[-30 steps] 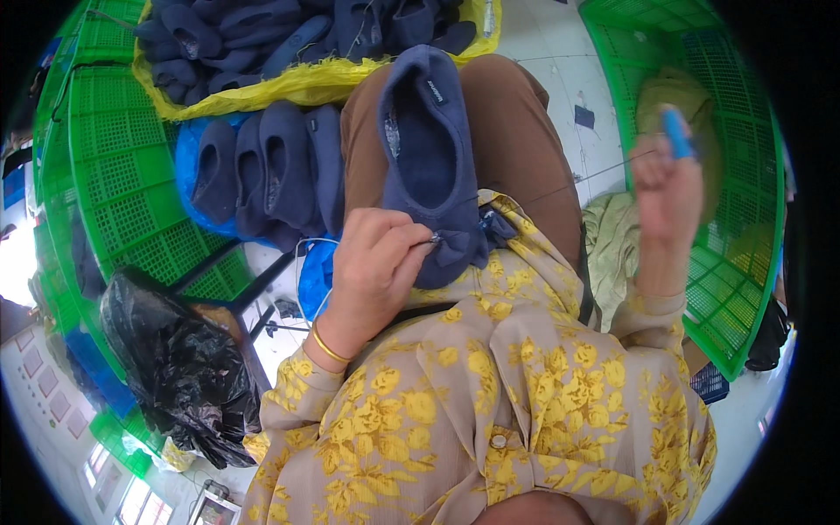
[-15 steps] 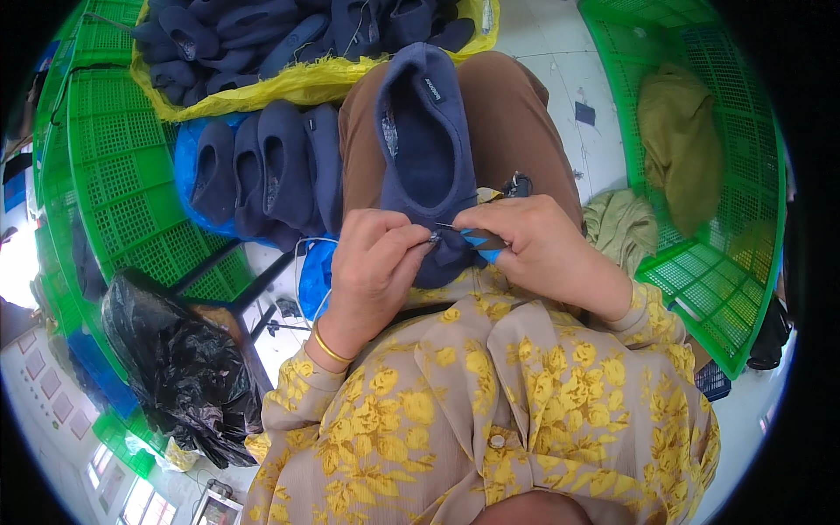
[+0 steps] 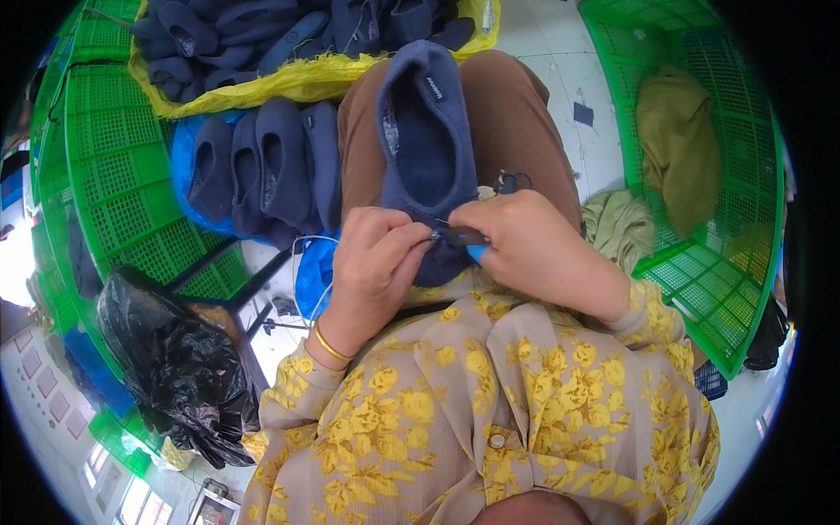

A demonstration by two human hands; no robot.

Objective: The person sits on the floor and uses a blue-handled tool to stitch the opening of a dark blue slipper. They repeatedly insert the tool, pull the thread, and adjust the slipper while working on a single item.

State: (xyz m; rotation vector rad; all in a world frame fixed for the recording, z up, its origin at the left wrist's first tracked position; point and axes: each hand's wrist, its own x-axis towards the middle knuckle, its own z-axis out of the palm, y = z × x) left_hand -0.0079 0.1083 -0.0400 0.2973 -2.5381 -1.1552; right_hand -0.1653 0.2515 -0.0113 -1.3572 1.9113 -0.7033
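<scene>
Nearest the camera, in the middle of the frame, the left hand (image 3: 376,262) pinches its fingers together on the heel edge of a navy fleece slipper (image 3: 429,149), while the right hand (image 3: 525,249) closes around a small blue-handled tool (image 3: 468,241) whose dark tip meets the same edge; whether it is a snipper or a needle holder cannot be told. The slipper lies along the lap, toe pointing to the top of the frame, sole down on the brown trousers. It looks light, soft and floppy, not slippery and not fragile; it would likely fold under a loose hold, so the firmer rim at the heel, or the sole, seems the best place to take it. Further off, at upper left, a row of similar slippers (image 3: 262,166) rests on blue plastic beside a green crate (image 3: 114,175), with more piled on a yellow bag (image 3: 306,79). At far right stands another green crate (image 3: 744,219) holding olive cloth (image 3: 678,140).
</scene>
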